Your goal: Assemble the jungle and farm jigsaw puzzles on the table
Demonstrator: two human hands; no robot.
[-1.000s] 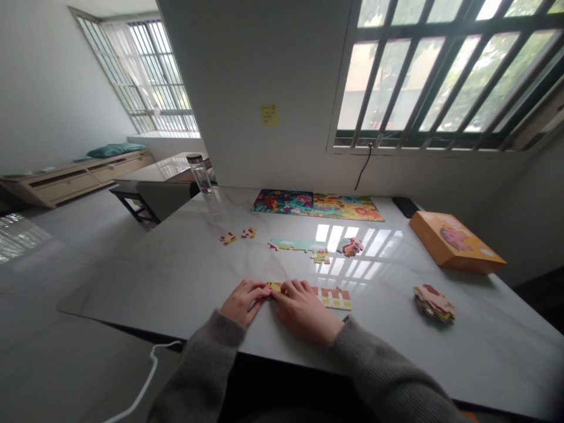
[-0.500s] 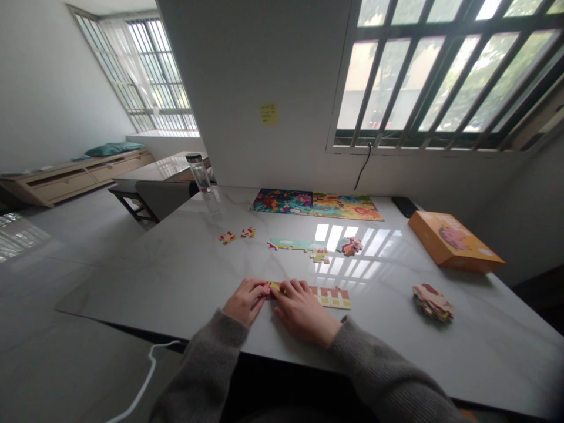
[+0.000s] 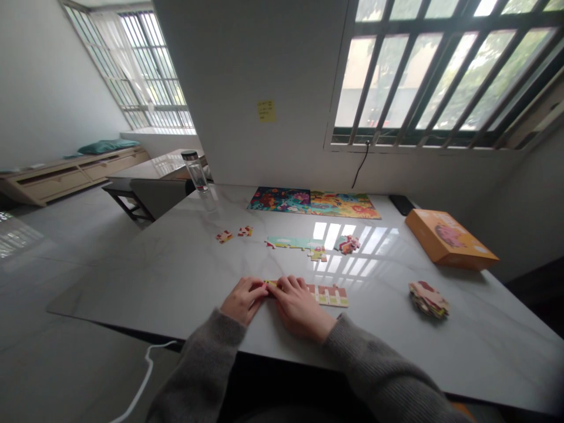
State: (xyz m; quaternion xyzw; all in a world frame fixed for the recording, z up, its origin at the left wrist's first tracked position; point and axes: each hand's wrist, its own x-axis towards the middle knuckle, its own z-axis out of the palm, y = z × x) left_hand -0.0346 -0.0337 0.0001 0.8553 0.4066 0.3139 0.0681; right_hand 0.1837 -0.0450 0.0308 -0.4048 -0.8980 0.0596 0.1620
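Note:
Near the table's front edge lies a joined puzzle strip [image 3: 328, 295] with a brown and pale fence pattern. My left hand [image 3: 243, 298] pinches a small pinkish puzzle piece at the strip's left end. Across the strip's left part rests my right hand [image 3: 297, 302], its fingers bent and close together, fingertips on the pieces beside the left hand; whether it grips one is hidden. Behind the hands lies a joined green and blue puzzle section [image 3: 295, 242]. Two loose pieces [image 3: 245, 231] are to its left, and a small pile of pieces [image 3: 348, 244] is to its right.
A stack of pieces [image 3: 429, 299] lies at the right, in front of an orange box [image 3: 452, 238]. Finished colourful puzzles [image 3: 312, 202] lie along the wall, with a black phone [image 3: 402, 204] to their right. A glass bottle [image 3: 195, 171] stands at the back left.
The view has shifted slightly. Both hands stay at the strip's left end, with the right fingertips a little closer to the left hand.

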